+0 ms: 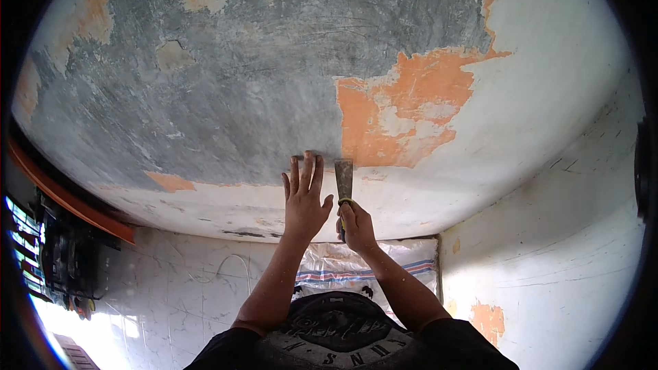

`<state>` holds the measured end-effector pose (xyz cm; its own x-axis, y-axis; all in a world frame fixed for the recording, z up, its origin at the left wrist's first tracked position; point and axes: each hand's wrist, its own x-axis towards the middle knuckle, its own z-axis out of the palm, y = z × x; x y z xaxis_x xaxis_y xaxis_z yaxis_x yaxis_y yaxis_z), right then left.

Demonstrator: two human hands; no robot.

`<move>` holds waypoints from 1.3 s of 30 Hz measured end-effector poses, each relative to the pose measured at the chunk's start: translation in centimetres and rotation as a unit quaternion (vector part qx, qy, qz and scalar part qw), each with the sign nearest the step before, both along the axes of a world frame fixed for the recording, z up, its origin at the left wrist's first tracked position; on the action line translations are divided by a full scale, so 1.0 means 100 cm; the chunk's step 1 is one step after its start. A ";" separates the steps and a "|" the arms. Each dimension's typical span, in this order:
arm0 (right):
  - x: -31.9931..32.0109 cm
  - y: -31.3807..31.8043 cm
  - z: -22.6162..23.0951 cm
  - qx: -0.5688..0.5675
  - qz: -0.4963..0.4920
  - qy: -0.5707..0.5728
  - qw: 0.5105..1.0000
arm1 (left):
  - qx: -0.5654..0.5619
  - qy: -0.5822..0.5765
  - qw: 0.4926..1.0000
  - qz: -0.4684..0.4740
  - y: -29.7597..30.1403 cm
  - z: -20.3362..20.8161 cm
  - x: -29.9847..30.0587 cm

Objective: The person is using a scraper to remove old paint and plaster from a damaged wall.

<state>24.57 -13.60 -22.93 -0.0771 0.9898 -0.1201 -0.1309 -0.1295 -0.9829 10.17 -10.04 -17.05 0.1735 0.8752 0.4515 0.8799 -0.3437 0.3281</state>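
A broad painted surface [226, 82] spreads before me, stripped to bare grey over much of it. My right hand [357, 225] is closed around the handle of a scraper [344, 178], its flat, worn metal blade pointing away from me. The blade's tip meets the lower left corner of an orange patch [363, 123], where orange, white and grey come together. Just left of the blade, my left hand [306, 205] is open, fingers stretched out and fingertips at the grey area. Nothing shows in it.
White paint [541, 41] covers the right side, with ragged edges. Behind my arms lies a pale sheet [404, 270] with blue and red stripes. Marbled white tiles [185, 267] are at lower left, near an orange-brown curved edge [75, 195] and dark clutter [68, 253]. A scuffed wall [548, 260] stands right.
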 end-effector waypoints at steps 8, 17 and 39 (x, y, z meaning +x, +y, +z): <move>0.005 0.022 0.062 0.128 -0.031 -0.044 0.990 | -0.002 0.006 1.000 -0.003 0.001 -0.002 -0.004; -0.002 0.000 0.008 0.025 -0.003 -0.004 1.000 | -0.012 0.003 1.000 -0.006 0.000 0.002 -0.003; -0.007 0.002 0.033 0.033 -0.006 0.016 0.999 | -0.005 0.000 1.000 0.005 -0.003 0.002 0.000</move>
<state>23.89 -13.37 -19.64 -0.0678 0.9963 -0.0520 -0.1638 -0.0626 -0.9845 10.13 -10.29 -16.82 0.1647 0.8812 0.4432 0.8832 -0.3318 0.3315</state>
